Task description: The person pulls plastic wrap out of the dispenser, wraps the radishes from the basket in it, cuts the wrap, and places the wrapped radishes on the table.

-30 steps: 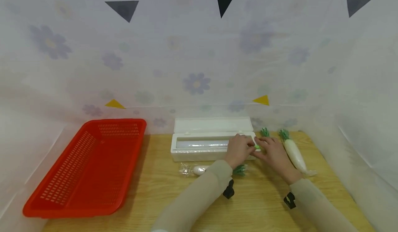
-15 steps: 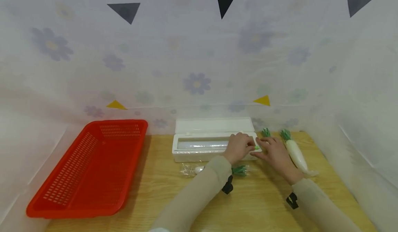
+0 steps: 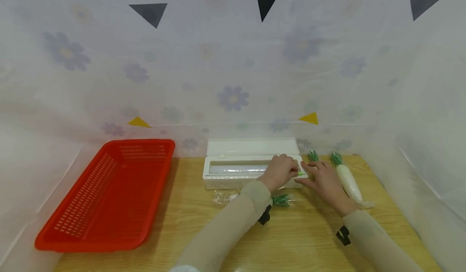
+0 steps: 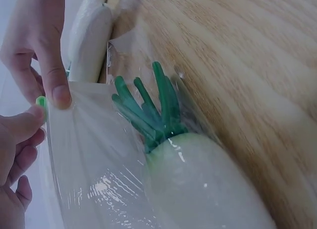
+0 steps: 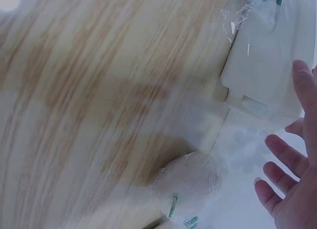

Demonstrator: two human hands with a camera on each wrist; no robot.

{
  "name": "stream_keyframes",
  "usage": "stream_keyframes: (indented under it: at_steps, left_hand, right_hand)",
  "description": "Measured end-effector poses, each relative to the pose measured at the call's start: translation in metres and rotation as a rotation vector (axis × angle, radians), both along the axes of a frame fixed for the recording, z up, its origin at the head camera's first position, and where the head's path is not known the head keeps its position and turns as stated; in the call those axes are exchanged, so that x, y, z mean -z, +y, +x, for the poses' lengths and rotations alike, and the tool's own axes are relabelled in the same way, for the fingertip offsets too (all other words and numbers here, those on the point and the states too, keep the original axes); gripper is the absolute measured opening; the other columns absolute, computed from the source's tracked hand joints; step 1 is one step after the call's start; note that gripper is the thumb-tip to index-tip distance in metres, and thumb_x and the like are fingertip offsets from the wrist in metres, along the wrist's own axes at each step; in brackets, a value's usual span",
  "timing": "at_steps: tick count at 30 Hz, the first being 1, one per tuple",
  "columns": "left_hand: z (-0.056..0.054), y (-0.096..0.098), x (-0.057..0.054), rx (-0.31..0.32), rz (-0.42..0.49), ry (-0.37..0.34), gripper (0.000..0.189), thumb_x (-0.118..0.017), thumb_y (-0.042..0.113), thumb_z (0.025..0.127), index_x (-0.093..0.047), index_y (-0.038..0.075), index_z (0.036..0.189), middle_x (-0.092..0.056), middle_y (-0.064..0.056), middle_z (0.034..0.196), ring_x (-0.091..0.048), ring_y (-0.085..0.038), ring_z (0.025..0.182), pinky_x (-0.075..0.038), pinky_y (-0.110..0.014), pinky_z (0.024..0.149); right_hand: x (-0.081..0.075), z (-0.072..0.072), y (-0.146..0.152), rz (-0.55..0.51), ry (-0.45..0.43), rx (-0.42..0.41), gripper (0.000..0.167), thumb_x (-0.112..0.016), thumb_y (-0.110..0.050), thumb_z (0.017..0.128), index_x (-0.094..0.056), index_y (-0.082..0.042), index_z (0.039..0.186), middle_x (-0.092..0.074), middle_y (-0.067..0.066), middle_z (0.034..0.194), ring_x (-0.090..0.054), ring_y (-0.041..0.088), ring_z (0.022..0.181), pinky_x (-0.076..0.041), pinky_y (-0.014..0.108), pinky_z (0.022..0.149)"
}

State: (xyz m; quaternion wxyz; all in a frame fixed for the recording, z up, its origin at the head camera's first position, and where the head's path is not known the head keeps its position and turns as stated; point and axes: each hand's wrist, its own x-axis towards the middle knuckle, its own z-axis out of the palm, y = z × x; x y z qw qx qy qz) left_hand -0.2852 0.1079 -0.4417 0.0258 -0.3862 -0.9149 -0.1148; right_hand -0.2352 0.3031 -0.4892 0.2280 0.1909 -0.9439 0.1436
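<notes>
A white cling film box (image 3: 222,182) lies at the table's back with its lid (image 3: 251,146) raised and the film roll (image 3: 236,169) showing inside. My left hand (image 3: 278,171) pinches a small green slider (image 4: 41,102) at the box's right end between thumb and finger. Holding the same end, my right hand (image 3: 325,183) has its thumb on the front edge and index finger on top; its other fingers (image 5: 282,149) are loose, off the box. A film-wrapped white radish (image 4: 203,184) with a green top lies before the box, partly hidden by my left forearm in the head view.
A red plastic basket (image 3: 160,191) stands at the left of the wooden table (image 3: 291,235). Another white radish (image 3: 348,183) lies right of my right hand, with a further green top (image 3: 313,156) beside it, its body hidden. A patterned white sheet (image 3: 233,61) encloses the back and sides.
My left hand and the green slider have shifted slightly left along the box's right end. The right hand stays at that end. The head view has turned a little.
</notes>
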Motion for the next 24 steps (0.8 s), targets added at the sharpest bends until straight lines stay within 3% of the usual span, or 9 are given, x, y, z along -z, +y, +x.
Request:
stream_keyframes:
  at_steps: [6, 10, 17, 24]
  left_hand:
    - [-0.002, -0.008, 0.002, 0.010, -0.042, 0.054, 0.015, -0.067, 0.032, 0.102, -0.082, 0.027, 0.103, -0.073, 0.012, 0.100, -0.060, -0.009, 0.093, -0.050, -0.031, 0.090]
    - [-0.002, -0.021, -0.002, 0.027, -0.049, 0.067, 0.015, -0.067, 0.030, 0.102, -0.082, 0.025, 0.103, -0.072, 0.010, 0.097, -0.060, -0.010, 0.092, -0.049, -0.031, 0.088]
    - [-0.005, -0.066, -0.005, 0.068, 0.017, 0.006, 0.015, -0.067, 0.025, 0.102, -0.081, 0.019, 0.103, -0.071, 0.006, 0.094, -0.057, -0.012, 0.088, -0.045, -0.027, 0.082]
    - [-0.010, -0.112, -0.006, 0.082, 0.033, -0.048, 0.015, -0.068, 0.021, 0.102, -0.081, 0.015, 0.105, -0.070, 0.003, 0.096, -0.056, -0.014, 0.089, -0.046, -0.029, 0.086]
  right_hand:
    - [0.002, -0.003, -0.002, -0.009, -0.024, -0.006, 0.065, -0.088, -0.029, 0.082, -0.066, 0.001, 0.136, -0.069, 0.025, 0.116, -0.061, 0.044, 0.104, -0.049, 0.061, 0.087]
    - [0.000, -0.002, 0.001, -0.014, -0.049, 0.019, 0.066, -0.088, -0.029, 0.082, -0.066, 0.001, 0.136, -0.068, 0.026, 0.117, -0.060, 0.045, 0.106, -0.047, 0.063, 0.091]
    - [-0.004, -0.001, 0.004, 0.003, -0.091, 0.030, 0.067, -0.086, -0.033, 0.084, -0.065, 0.001, 0.137, -0.067, 0.028, 0.120, -0.060, 0.048, 0.109, -0.046, 0.066, 0.092]
    - [-0.004, -0.001, 0.000, -0.009, -0.095, 0.015, 0.067, -0.085, -0.031, 0.084, -0.064, 0.002, 0.138, -0.067, 0.029, 0.121, -0.059, 0.048, 0.110, -0.044, 0.066, 0.096]
